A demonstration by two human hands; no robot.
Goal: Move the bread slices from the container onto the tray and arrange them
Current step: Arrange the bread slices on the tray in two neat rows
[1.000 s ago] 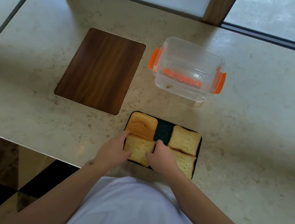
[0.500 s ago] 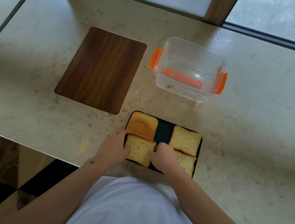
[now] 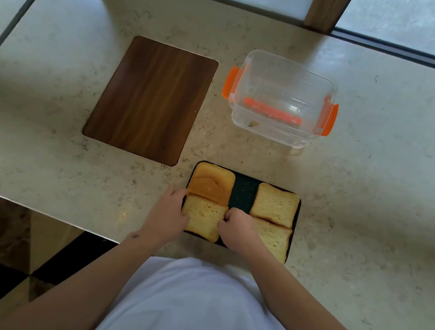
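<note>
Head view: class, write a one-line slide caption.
Both hands, left hand and right hand, flank the near-left slice on the tray.

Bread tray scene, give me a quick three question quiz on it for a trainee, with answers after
1. How many bread slices lie on the tray?
2. True or false: the clear container holds a whole slice.
3. Which slice do both hands touch: A near-left, B far-right, C far-left?

Key
1. Four.
2. False; only a crumb shows inside.
3. A: the left hand and right hand flank the near-left slice.
</note>
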